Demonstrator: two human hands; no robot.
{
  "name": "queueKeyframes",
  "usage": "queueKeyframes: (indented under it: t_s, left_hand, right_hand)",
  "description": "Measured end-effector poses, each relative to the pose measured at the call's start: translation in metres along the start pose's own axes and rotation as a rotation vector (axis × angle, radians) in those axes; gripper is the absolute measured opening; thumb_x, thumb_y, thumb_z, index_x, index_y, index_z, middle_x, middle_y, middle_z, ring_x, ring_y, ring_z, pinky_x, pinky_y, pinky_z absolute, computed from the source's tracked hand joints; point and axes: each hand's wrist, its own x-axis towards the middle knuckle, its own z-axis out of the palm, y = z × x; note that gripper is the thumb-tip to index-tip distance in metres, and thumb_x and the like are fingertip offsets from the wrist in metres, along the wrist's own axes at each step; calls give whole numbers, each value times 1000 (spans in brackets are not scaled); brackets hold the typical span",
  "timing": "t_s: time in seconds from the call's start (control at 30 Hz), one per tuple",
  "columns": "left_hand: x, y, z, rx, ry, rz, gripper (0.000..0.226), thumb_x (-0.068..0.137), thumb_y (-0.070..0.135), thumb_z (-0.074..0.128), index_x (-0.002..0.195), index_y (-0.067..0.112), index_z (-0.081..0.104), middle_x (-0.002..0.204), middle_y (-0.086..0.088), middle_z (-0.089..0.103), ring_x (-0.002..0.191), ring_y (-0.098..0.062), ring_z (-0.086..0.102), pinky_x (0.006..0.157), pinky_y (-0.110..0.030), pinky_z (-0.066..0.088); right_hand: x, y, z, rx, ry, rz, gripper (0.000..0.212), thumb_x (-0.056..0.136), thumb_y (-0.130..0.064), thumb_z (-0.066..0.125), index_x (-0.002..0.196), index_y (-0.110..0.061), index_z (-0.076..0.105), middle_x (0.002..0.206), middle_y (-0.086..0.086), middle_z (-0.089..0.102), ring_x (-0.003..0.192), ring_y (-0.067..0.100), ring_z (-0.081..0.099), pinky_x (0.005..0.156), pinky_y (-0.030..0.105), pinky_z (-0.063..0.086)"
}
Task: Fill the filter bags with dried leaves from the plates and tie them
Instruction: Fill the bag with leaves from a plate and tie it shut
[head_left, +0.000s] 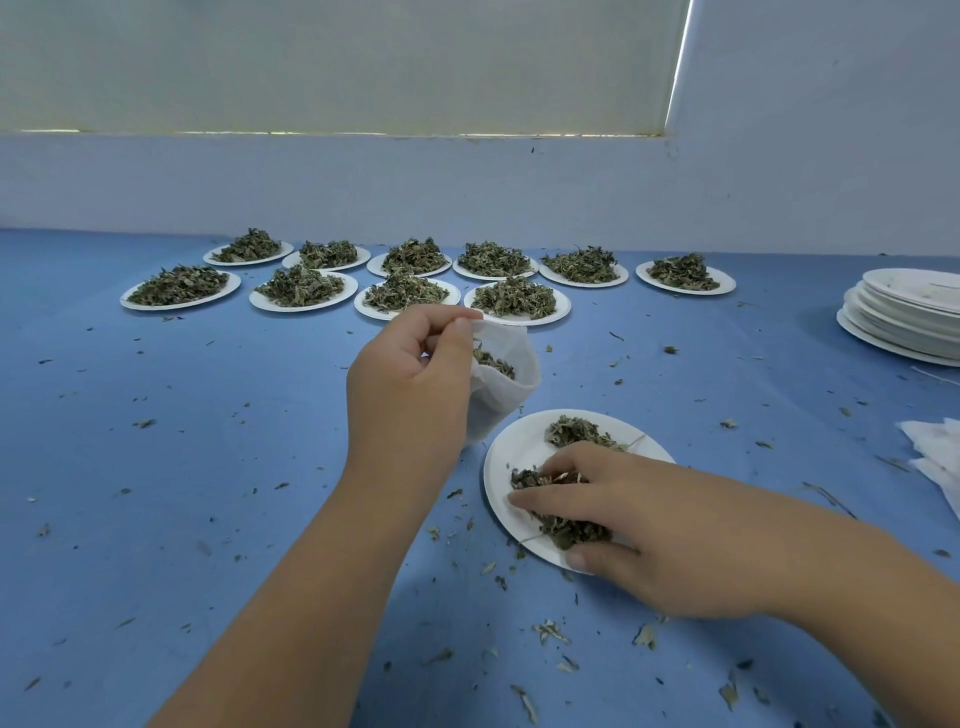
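My left hand (410, 374) pinches the filter bag (506, 387) by its rim; my right hand (649, 525) curls round dried leaves (563, 527) on the near plate (501, 467).
The bag is thin and white, mouth open, some leaves inside, held just beyond that plate. My left hand hides its bottom, and the plate stack (904, 312) is cut off.

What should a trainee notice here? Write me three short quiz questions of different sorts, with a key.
1. True or false: the left hand holds the filter bag open at its mouth.
2. The right hand is: A inside the bag; B on the dried leaves of the near plate; C raised in the air.
3. How many heaped plates stand at the back?
Key: 1 true; 2 B; 3 ten.
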Motion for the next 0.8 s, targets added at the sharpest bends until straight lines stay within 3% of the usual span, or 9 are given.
queueKeyframes:
  t_s: [0.1,0.17,0.27,0.4,0.53,0.67,0.8]
  left_hand:
    - [0,0,-1,5,-1,1,20,93,20,56,84,29,71,54,14,51,46,-5,38,44,-15,33]
    - [0,0,0,6,1,2,20,93,20,56,84,30,72,56,13,52,46,-5,39,44,-14,33]
    - [-1,1,1,6,-10,8,21,93,20,56,82,30,71,56,9,50,46,-6,38,44,-15,33]
    - [-2,1,3,7,-20,14,21,93,19,56,83,29,71,49,14,46,42,-4,35,42,-13,31]
    - [-3,0,3,13,-21,14,20,93,20,57,83,30,71,53,14,49,45,-5,37,43,-14,32]
    - [-2,-1,3,22,-18,11,20,92,20,57,83,31,71,55,15,52,46,-4,38,44,-13,33]
    - [-2,0,0,33,2,42,20,93,21,56,84,31,71,56,16,53,46,-2,39,45,-12,34]
  right_hand:
    - [-3,3,-3,2,4,28,51,98,-43,42,140,-57,17,146,-28,13,102,-2,36,96,29,41]
    - [-2,4,-4,-16,0,36,53,99,-41,42,141,-58,15,149,-26,8,106,0,38,95,28,40]
    - [3,1,-3,-41,-20,20,56,100,-35,40,144,-54,11,151,-25,6,129,9,35,95,32,42]
    - [9,-1,1,-100,-11,1,62,100,-28,40,148,-45,5,146,-18,15,114,14,44,78,26,40]
    - [12,1,7,-138,40,-4,56,98,-21,41,147,-38,20,134,-11,27,94,14,44,70,27,41]
    - [14,4,11,-139,78,-2,44,98,-20,43,139,-37,37,123,-11,33,93,11,44,55,15,26]
    - [16,3,16,-143,119,21,36,99,-20,43,131,-36,45,115,-8,37,84,13,48,57,25,35]
